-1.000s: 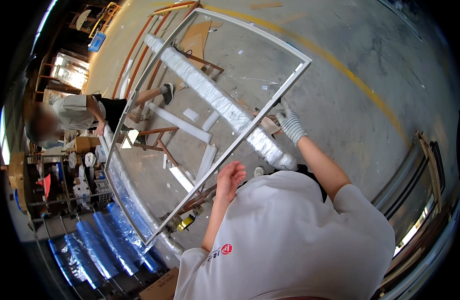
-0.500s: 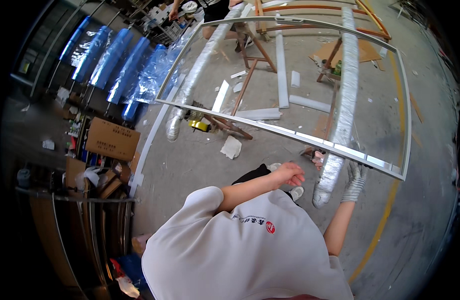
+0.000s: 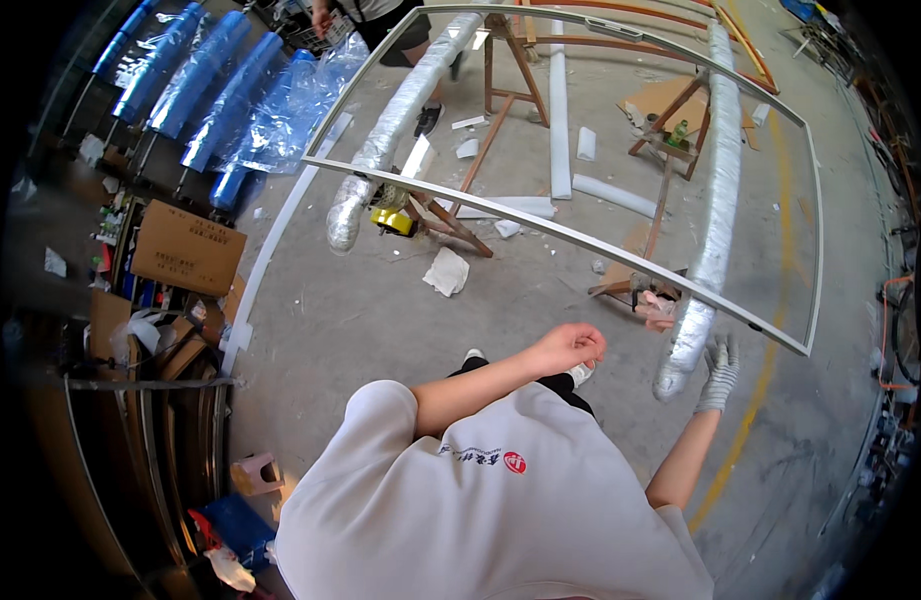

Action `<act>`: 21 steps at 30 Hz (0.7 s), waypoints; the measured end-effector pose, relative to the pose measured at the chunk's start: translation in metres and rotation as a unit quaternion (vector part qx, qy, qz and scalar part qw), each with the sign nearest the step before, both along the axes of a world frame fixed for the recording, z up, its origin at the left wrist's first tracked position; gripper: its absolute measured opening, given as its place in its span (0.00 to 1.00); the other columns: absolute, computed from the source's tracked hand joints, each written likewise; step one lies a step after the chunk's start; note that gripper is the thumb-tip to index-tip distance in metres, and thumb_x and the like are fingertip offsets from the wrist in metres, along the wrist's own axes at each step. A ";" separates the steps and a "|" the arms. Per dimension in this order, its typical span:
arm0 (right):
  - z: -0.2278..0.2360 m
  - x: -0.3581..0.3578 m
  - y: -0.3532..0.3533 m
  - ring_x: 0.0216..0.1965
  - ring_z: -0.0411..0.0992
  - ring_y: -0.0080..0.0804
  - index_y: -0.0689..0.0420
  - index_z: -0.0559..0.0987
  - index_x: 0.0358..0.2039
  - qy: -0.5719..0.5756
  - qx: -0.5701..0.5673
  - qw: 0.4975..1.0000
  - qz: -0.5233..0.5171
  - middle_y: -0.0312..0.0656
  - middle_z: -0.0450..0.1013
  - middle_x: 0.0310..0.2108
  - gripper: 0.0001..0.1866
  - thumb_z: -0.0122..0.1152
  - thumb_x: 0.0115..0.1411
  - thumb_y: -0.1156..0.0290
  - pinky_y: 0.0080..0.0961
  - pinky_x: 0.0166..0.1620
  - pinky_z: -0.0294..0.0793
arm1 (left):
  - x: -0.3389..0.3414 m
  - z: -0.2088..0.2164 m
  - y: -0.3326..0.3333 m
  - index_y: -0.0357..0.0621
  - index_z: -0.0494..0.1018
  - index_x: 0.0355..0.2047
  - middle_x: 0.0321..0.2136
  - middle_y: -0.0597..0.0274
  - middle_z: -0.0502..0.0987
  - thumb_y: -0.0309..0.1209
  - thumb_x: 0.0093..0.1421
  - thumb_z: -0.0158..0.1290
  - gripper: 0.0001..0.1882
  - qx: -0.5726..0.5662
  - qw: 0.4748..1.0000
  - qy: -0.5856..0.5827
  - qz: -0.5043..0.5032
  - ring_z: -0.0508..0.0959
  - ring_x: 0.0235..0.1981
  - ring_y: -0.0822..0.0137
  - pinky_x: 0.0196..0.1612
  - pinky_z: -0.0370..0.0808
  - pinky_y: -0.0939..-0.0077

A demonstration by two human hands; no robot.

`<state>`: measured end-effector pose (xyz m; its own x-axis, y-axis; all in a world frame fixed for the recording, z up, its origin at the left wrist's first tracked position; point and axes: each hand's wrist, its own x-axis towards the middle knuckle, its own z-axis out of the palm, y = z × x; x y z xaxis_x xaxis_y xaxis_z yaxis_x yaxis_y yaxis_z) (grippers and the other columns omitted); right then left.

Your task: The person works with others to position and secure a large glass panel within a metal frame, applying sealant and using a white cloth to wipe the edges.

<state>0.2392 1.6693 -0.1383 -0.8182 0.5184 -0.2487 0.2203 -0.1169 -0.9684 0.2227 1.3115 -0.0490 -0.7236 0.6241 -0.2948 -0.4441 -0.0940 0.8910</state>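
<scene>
In the head view, the pale rectangular frame (image 3: 580, 241) lay across two silver-wrapped rails (image 3: 720, 170). The bare left hand (image 3: 572, 346) was loosely curled, empty and apart from it. The gloved right hand (image 3: 720, 376) was released, fingers extended near the frame's near edge.

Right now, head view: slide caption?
Frame lying across two wrapped bars, gloved right hand near its edge, bare left hand apart from it.
</scene>
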 end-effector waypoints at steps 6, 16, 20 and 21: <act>0.029 0.030 -0.130 0.38 0.70 0.42 0.63 0.73 0.41 -0.040 0.424 0.899 -0.106 0.50 0.72 0.36 0.15 0.54 0.54 0.70 0.34 0.44 0.67 | 0.023 0.024 -0.107 0.34 0.67 0.43 0.36 0.56 0.75 0.31 0.60 0.46 0.14 -0.036 0.999 0.008 -0.024 0.74 0.36 0.70 0.41 0.72 0.76; 0.017 0.054 -0.295 0.40 0.72 0.45 0.60 0.73 0.41 -0.120 0.240 0.957 0.107 0.50 0.73 0.38 0.16 0.53 0.53 0.67 0.32 0.45 0.70 | 0.038 0.009 -0.254 0.34 0.68 0.42 0.35 0.55 0.75 0.34 0.61 0.45 0.15 -0.037 0.996 -0.060 0.057 0.75 0.33 0.69 0.39 0.71 0.77; 0.012 0.069 -0.333 0.40 0.71 0.45 0.59 0.73 0.43 -0.202 0.165 0.948 0.184 0.50 0.73 0.39 0.17 0.52 0.54 0.66 0.34 0.45 0.70 | 0.035 0.013 -0.278 0.36 0.69 0.41 0.34 0.56 0.75 0.33 0.61 0.45 0.13 -0.069 0.993 -0.038 0.088 0.74 0.34 0.70 0.39 0.70 0.79; 0.010 0.069 -0.333 0.41 0.71 0.45 0.59 0.73 0.43 -0.217 0.154 0.943 0.200 0.50 0.72 0.39 0.17 0.52 0.54 0.66 0.34 0.45 0.70 | 0.036 0.015 -0.278 0.35 0.69 0.41 0.34 0.56 0.75 0.33 0.61 0.45 0.14 -0.076 0.992 -0.011 0.096 0.74 0.33 0.70 0.39 0.70 0.79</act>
